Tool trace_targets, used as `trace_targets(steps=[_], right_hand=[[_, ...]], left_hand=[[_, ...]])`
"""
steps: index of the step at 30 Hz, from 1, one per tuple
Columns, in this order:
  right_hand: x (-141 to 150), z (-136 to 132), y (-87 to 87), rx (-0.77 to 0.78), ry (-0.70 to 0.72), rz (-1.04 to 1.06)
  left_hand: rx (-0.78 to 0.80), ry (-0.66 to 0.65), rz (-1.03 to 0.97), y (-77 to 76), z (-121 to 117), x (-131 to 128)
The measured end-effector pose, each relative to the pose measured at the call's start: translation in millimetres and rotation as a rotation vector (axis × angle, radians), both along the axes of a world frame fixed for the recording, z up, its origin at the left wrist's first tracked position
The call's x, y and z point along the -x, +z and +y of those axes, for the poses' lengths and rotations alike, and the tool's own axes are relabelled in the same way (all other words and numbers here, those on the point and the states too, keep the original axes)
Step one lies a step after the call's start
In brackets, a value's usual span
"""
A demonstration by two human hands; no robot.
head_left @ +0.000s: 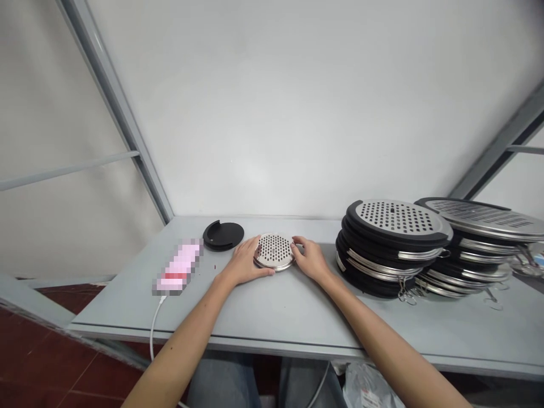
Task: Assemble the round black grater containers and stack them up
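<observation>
Left hand (244,262): at 9 o'clock of the disc, fingers together and half curved, tips and thumb touching the rim, so partly closed around the edge.

Right hand (311,259): at 3 o'clock of the disc, fingers a little spread, tips pressing on the upper rim, also partly closed, with hold on the same edge from the other side.

Round perforated steel disc (274,252): between both hands, near the middle of the grey bench (297,317), with many small dark holes and a bright metal rim; any small lift from the surface impossible to tell.

Black round lid (223,235): at 10 o'clock of the disc, lying flat, just beyond the left hand, with a notch on its edge.

Phone (178,266): at 9 o'clock, beyond the left hand, blurred by pixels, with a white charging cable (153,334) going down over the bench edge.

Stacks of oval graters (393,243): at 3 o'clock, two piles with black rims and perforated steel tops, near the right hand, with small wire hooks (407,296) hanging at their sides.
</observation>
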State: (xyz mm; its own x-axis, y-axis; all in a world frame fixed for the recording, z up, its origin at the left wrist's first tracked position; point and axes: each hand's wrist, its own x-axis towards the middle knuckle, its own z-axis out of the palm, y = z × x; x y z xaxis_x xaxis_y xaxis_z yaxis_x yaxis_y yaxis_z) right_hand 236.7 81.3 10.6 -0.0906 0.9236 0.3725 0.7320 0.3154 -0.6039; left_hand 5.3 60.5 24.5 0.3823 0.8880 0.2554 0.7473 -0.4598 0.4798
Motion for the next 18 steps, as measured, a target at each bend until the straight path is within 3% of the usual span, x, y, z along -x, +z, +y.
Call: trace_targets(steps=[6,18], right_hand=[[-0.5,-1.1,0.0,-0.058,-0.006,0.05],[0.5,-3.5,3.7,-0.006,0.008,-0.02]], left_hand=[[-0.005,-0.016,-0.087,2.3,-0.7,-0.7],[0.011,-0.028,-0.082,-0.3,-0.5,0.0]])
